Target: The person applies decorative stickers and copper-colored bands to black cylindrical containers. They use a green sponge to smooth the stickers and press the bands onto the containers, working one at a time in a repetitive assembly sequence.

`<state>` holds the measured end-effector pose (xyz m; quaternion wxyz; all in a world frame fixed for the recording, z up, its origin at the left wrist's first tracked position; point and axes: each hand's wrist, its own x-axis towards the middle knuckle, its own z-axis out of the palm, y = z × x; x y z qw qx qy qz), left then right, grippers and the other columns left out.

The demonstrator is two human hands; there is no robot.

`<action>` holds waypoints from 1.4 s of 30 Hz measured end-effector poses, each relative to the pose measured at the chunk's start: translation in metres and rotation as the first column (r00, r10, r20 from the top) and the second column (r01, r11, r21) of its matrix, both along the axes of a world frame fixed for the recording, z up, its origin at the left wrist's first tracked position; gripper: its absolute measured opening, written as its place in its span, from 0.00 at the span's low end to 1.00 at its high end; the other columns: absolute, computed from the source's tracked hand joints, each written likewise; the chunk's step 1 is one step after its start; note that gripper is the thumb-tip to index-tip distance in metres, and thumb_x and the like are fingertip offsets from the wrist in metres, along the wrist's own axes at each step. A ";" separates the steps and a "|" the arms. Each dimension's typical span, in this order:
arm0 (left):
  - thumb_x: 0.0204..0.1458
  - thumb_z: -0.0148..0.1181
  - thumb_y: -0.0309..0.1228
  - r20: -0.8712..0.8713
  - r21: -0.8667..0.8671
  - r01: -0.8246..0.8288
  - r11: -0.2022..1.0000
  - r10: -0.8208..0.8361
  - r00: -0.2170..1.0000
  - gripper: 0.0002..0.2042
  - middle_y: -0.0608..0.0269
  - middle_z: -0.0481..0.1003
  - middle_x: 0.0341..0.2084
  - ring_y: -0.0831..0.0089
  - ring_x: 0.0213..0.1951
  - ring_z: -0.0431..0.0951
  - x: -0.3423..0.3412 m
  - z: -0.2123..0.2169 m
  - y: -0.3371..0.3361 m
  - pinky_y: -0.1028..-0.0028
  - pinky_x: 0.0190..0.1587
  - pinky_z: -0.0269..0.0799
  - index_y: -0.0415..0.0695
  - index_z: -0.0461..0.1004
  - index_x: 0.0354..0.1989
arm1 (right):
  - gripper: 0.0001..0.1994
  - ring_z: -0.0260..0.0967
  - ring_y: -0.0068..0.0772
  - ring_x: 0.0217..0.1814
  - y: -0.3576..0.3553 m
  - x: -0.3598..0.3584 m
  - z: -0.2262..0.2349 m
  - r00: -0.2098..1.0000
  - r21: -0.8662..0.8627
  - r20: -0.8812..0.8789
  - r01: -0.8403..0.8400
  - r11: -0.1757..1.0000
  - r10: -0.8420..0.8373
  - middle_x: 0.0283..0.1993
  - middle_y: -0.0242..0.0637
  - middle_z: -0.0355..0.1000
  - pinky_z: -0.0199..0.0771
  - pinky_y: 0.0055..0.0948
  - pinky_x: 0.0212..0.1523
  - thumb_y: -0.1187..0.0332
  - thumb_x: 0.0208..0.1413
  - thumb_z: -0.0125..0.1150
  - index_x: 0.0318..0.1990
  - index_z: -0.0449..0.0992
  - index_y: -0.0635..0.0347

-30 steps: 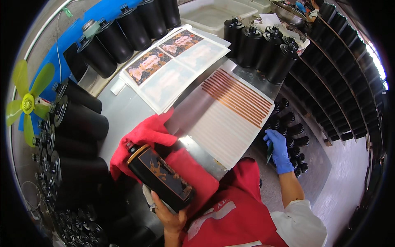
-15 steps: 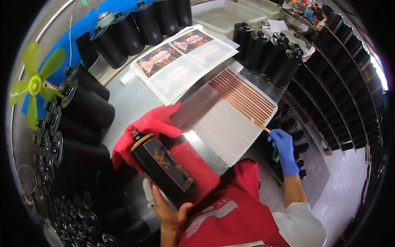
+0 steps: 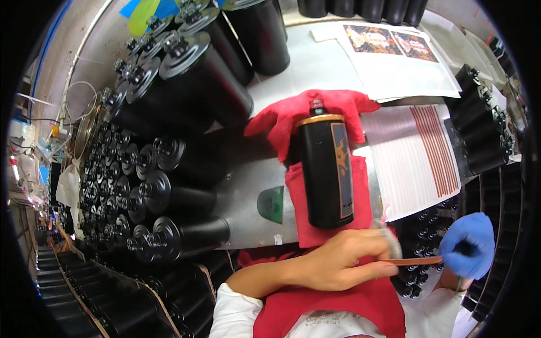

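Observation:
A thin copper-brown strip (image 3: 417, 261) stretches between my two hands, low in front of the table's near edge. At its left end, the thumb and fingers of my bare left hand (image 3: 344, 260) are closed on it; a whitish covering shows at a fingertip. My right hand (image 3: 469, 245), in a blue glove, is curled round the other end. A thin green edge shows just below the glove. Beyond my left hand, a black bottle (image 3: 321, 174) with a gold shoulder ring and a gold-patterned panel lies on red cloth (image 3: 360, 191), its neck pointing away from me.
A white sheet (image 3: 394, 152) carrying several copper strips lies right of the bottle. Farther back are printed picture sheets (image 3: 394, 73). A green scraper (image 3: 271, 204) rests on the metal table (image 3: 242, 197). Black bottles (image 3: 169, 194) crowd the left, with others (image 3: 479, 124) standing at right.
My view has turned left. The strip has moved from the sheet toward me in my right hand. My left hand has come across from beside the bottle and taken the strip's other end.

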<state>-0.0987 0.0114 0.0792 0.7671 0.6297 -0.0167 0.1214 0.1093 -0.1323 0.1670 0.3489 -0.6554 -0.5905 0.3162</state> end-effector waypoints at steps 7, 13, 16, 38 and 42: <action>0.49 0.60 0.22 -0.295 0.165 -0.408 0.898 0.439 0.848 0.03 0.62 0.73 0.24 0.76 0.28 0.72 -0.079 -0.024 0.007 0.78 0.31 0.65 0.36 0.76 0.31 | 0.03 0.65 0.17 0.15 -0.017 0.031 -0.064 0.779 -0.436 -0.319 0.385 0.814 -0.539 0.18 0.36 0.69 0.59 0.13 0.13 0.77 0.40 0.57 0.23 0.70 0.67; 0.44 0.64 0.19 -0.348 0.216 -0.698 0.683 0.722 0.599 0.03 0.67 0.72 0.24 0.84 0.24 0.67 -0.074 -0.041 -0.002 0.83 0.27 0.61 0.36 0.78 0.28 | 0.05 0.62 0.15 0.13 -0.013 0.046 -0.096 0.715 -0.502 -0.328 0.422 0.755 -0.618 0.16 0.33 0.67 0.56 0.11 0.13 0.71 0.45 0.58 0.25 0.69 0.63; 0.43 0.65 0.20 -0.317 0.221 -0.732 0.645 0.757 0.571 0.03 0.67 0.72 0.25 0.84 0.24 0.65 -0.059 -0.046 -0.007 0.84 0.26 0.59 0.37 0.78 0.27 | 0.07 0.59 0.14 0.12 -0.019 0.054 -0.109 0.699 -0.485 -0.327 0.453 0.748 -0.635 0.17 0.33 0.67 0.54 0.11 0.14 0.70 0.46 0.58 0.26 0.69 0.62; 0.42 0.67 0.21 -0.350 0.135 -0.811 0.570 0.793 0.499 0.13 0.64 0.68 0.37 0.78 0.38 0.70 -0.049 -0.062 -0.016 0.79 0.42 0.65 0.37 0.73 0.36 | 0.06 0.56 0.13 0.12 -0.020 0.082 -0.149 0.730 -0.507 -0.318 0.408 0.759 -0.605 0.18 0.32 0.67 0.53 0.13 0.14 0.70 0.51 0.56 0.27 0.69 0.61; 0.41 0.69 0.21 -0.304 0.079 -0.784 0.616 0.764 0.569 0.19 0.65 0.66 0.39 0.77 0.43 0.66 -0.044 -0.070 -0.014 0.77 0.50 0.60 0.39 0.67 0.41 | 0.05 0.57 0.12 0.13 -0.017 0.084 -0.153 0.749 -0.517 -0.315 0.378 0.768 -0.582 0.18 0.31 0.67 0.53 0.13 0.15 0.70 0.52 0.55 0.27 0.69 0.61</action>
